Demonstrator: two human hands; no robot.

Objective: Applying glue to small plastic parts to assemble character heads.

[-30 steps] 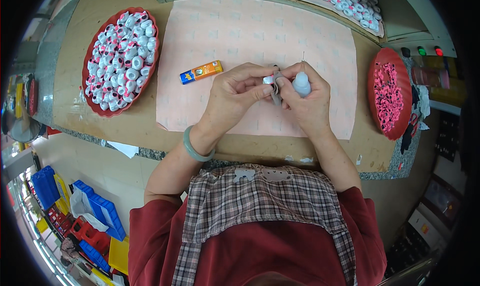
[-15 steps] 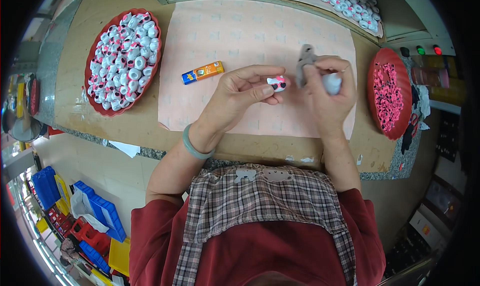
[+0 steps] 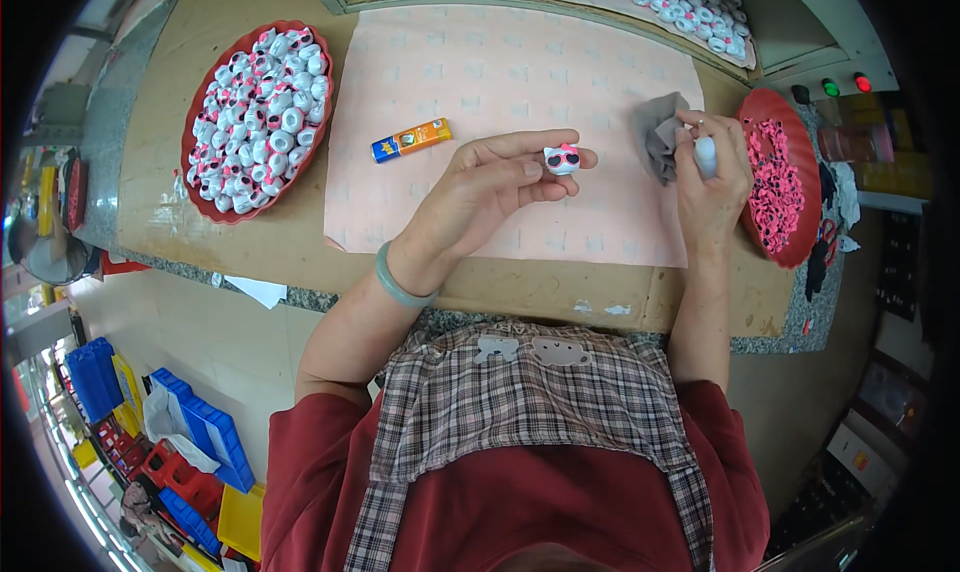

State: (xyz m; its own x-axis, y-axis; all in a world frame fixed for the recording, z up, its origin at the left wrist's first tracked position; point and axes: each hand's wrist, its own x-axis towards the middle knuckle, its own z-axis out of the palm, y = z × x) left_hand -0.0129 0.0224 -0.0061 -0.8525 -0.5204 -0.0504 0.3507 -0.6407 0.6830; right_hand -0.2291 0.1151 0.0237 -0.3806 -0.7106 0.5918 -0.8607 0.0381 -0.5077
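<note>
Pinched in the fingertips of my left hand (image 3: 485, 177) is a small white cat-head figure (image 3: 562, 160) with a pink bow and dark glasses, its face turned up. My right hand (image 3: 712, 177) is closed round a white rounded thing (image 3: 706, 157), whose kind I cannot make out. A crumpled grey cloth (image 3: 660, 137) hangs at the fingers of that same hand, over the right side of the pale pink sheet (image 3: 480, 82). On the left, a red scalloped tray (image 3: 322, 122) is heaped with similar white-and-pink heads.
An orange-and-blue box (image 3: 412, 140) lies on the sheet, left of my hands. At the right a red tray (image 3: 812, 172) holds many small pink pieces, with red-handled scissors (image 3: 828, 240) beside it. More white heads (image 3: 690, 17) stand on a shelf behind.
My right hand has moved right with the cloth and the white thing, away from my left hand. My left hand has shifted slightly right, and the figure's face is turned more upright.
</note>
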